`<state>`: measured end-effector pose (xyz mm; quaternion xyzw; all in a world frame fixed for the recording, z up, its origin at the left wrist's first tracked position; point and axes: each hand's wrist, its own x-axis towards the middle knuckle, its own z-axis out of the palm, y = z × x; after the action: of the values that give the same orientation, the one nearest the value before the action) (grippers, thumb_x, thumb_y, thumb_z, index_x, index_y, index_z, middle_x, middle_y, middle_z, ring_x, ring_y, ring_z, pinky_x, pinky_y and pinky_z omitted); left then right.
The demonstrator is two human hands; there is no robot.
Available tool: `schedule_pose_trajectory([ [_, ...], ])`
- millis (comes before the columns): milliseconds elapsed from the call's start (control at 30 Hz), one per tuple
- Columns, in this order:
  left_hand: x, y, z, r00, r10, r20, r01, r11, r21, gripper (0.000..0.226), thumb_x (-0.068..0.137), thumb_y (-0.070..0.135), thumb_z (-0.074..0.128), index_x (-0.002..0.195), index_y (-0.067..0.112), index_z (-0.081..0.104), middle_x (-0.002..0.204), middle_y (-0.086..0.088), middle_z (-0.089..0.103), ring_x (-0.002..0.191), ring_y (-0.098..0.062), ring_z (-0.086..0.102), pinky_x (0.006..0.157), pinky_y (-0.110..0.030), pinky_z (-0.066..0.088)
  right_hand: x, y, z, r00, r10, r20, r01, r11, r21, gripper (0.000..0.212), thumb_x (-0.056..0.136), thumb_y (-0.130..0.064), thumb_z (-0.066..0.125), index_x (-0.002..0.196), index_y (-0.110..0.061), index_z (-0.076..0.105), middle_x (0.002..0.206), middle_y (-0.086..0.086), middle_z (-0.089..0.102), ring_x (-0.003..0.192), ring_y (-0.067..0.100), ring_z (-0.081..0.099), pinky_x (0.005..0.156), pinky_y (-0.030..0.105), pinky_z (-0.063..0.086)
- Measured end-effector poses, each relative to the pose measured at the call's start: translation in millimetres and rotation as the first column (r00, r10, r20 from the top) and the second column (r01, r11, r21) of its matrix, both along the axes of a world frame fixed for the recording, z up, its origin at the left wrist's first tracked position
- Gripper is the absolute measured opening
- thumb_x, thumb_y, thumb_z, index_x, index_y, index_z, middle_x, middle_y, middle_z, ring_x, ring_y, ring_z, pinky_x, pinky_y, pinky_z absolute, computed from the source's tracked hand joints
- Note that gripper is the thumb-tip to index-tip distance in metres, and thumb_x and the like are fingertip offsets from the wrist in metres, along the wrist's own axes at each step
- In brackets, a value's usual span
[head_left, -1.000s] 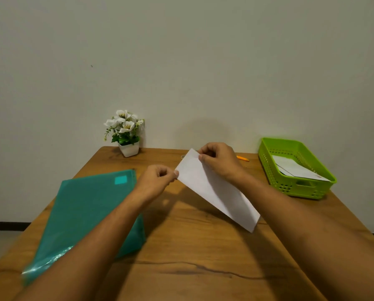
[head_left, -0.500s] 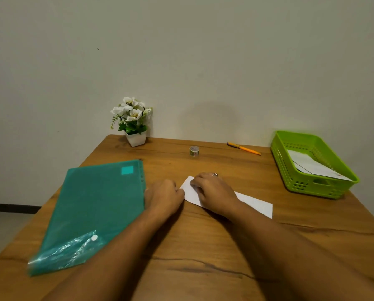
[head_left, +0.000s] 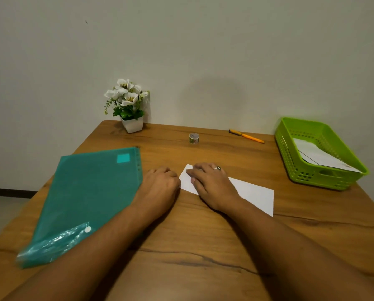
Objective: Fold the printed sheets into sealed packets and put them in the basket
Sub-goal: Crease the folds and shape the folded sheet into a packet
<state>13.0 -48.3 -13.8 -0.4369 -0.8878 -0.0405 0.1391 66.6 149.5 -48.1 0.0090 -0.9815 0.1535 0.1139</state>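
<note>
Both hands have come down. A moment ago they held the folded sheet up in the air, and now it lies flat on the table. The right hand lies on the left part of the sheet. Its fingers are nearly straight and close together, and they press the paper down. The left hand sits just beside the sheet's left end with its fingers curled under. I cannot tell if it pinches the paper's edge. The green basket stands well off to the right, with white packets inside. A teal folder lies on the left.
</note>
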Motion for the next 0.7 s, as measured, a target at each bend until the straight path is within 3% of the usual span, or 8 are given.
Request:
schedule_pose_trajectory([
  [100, 2, -13, -10, 0.996, -0.094, -0.008, 0.094, 0.995, 0.034, 0.027, 0.099, 0.023, 0.058, 0.120, 0.020, 0.074, 0.127, 0.004, 0.069, 0.118, -0.017, 0.058, 0.091, -0.041, 0.054, 2, 0, 2, 1.000, 0.009, 0.014, -0.009, 1.000, -0.014, 0.040, 0.108, -0.044, 0.040, 0.142, -0.033, 0.057, 0.147, -0.006, 0.052, 0.135, 0.019, 0.041, 0.110, 0.044, 0.034],
  [267, 5, -25, -22, 0.992, -0.100, 0.070, 0.081, 0.968, 0.239, 0.028, 0.099, 0.025, 0.059, 0.122, 0.022, 0.074, 0.124, 0.005, 0.072, 0.113, -0.015, 0.062, 0.090, -0.039, 0.055, 1, -2, 2, 1.000, 0.017, 0.012, -0.018, 1.000, 0.015, 0.040, 0.108, -0.044, 0.041, 0.142, -0.031, 0.057, 0.148, -0.004, 0.052, 0.137, 0.021, 0.042, 0.111, 0.045, 0.034],
  [367, 6, -24, -22, 0.990, -0.110, 0.092, 0.084, 0.964, 0.252, 0.030, 0.099, 0.028, 0.055, 0.122, 0.022, 0.074, 0.124, 0.006, 0.072, 0.113, -0.015, 0.062, 0.089, -0.040, 0.055, -1, -4, 9, 0.999, 0.052, 0.001, -0.051, 0.993, 0.104, 0.037, 0.108, -0.039, 0.042, 0.138, -0.027, 0.060, 0.145, -0.002, 0.055, 0.134, 0.023, 0.046, 0.107, 0.044, 0.038],
  [467, 5, -24, -22, 0.991, -0.104, 0.088, 0.080, 0.967, 0.241, 0.029, 0.099, 0.027, 0.056, 0.121, 0.022, 0.074, 0.122, 0.005, 0.071, 0.111, -0.015, 0.062, 0.087, -0.039, 0.055, -1, -14, 12, 0.977, 0.211, -0.025, -0.198, 0.945, 0.259, 0.031, 0.102, -0.026, 0.049, 0.129, -0.024, 0.066, 0.133, -0.005, 0.065, 0.124, 0.022, 0.054, 0.099, 0.041, 0.043],
  [700, 4, -25, -25, 0.988, -0.106, 0.113, 0.073, 0.962, 0.264, 0.027, 0.096, 0.026, 0.058, 0.115, 0.019, 0.076, 0.111, 0.004, 0.070, 0.101, -0.016, 0.061, 0.081, -0.037, 0.054, 6, -24, 11, 0.958, 0.280, -0.067, -0.253, 0.931, 0.264, 0.035, 0.095, -0.018, 0.055, 0.127, -0.022, 0.068, 0.128, -0.005, 0.069, 0.117, 0.022, 0.058, 0.090, 0.040, 0.048],
])
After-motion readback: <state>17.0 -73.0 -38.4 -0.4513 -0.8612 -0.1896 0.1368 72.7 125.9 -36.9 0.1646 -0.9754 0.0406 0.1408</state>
